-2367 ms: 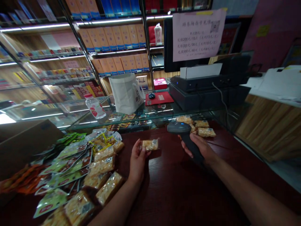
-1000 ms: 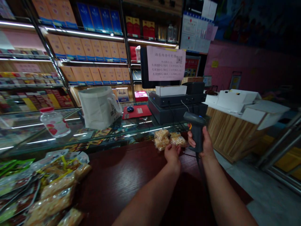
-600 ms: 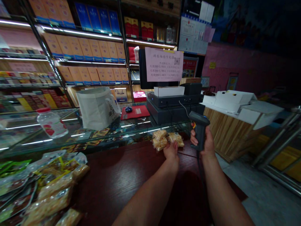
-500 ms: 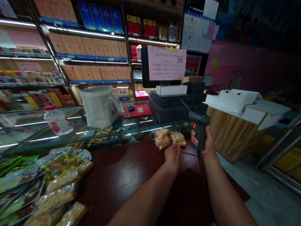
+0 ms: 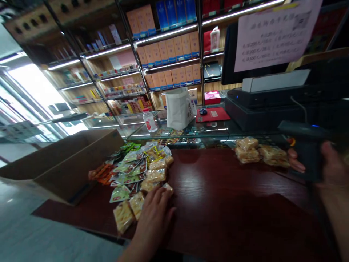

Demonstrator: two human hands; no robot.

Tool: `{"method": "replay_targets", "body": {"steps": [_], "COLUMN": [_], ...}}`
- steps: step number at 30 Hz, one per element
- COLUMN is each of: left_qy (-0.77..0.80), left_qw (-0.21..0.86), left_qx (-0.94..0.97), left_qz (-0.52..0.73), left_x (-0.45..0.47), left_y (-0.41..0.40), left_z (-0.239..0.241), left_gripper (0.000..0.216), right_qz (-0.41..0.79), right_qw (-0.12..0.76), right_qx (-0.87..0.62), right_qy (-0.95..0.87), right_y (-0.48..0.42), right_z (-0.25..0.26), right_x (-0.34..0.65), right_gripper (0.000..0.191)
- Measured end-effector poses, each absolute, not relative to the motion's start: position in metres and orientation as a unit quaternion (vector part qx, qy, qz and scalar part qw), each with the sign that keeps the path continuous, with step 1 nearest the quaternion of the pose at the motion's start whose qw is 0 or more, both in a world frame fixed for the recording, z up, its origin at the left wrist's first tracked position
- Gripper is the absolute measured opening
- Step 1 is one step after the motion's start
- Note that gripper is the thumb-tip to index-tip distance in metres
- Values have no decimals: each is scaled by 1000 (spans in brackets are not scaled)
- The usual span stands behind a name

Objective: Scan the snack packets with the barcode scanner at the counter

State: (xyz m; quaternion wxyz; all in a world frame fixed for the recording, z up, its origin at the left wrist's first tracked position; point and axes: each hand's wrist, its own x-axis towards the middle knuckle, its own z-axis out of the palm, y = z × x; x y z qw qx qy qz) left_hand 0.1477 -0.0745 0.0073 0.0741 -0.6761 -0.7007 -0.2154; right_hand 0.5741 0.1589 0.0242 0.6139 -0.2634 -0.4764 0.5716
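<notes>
On the left side of the dark red counter, my left hand [image 5: 156, 205] reaches over wrapped snack cakes [image 5: 156, 175]. Its fingertips rest at a small packet, with the thumb held apart, and no firm grip shows. A black handheld barcode scanner [image 5: 308, 151] is gripped in my right hand [image 5: 331, 163], slightly blurred at the right edge. To the scanner's left sit two small groups of wrapped cakes, a stack [image 5: 247, 150] and a flatter one [image 5: 273, 155]. Green-and-white snack pouches [image 5: 132, 163] and orange packets [image 5: 104, 174] lie beside the cakes near my left hand.
An open cardboard box [image 5: 79, 167] stands at the counter's left end. Behind the counter [image 5: 207, 196] is a glass case with a white bag [image 5: 177, 111], a bottle [image 5: 149, 120] and a red mat [image 5: 214, 114]. A monitor [image 5: 230, 54] stands at right.
My left hand has left the small cake groups on the right and moved to the pile on the left. The view has turned left, bringing the box into sight. The scanner stays in my right hand.
</notes>
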Motion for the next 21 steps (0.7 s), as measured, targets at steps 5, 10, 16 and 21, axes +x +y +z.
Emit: {"method": "replay_targets", "body": {"steps": [5, 10, 16, 21], "left_qy": [-755, -739, -652, -538], "left_qw": [167, 70, -158, -478], "left_qx": [-624, -651, -646, -463], "left_qz": [-112, -159, -364, -518], "left_x": [124, 151, 189, 218], "left_y": [-88, -74, -11, 58], "left_z": [-6, 3, 7, 7], "left_gripper": [43, 39, 44, 49], "right_qz": [595, 629, 634, 626], "right_qw": [567, 534, 511, 490], "right_qx": [-286, -275, -260, -272], "right_qy": [-493, -493, -519, -542], "right_y": [160, 161, 156, 154], "right_z": [18, 10, 10, 7], "right_x": [563, 556, 541, 532], "right_gripper": [52, 47, 46, 48]}}
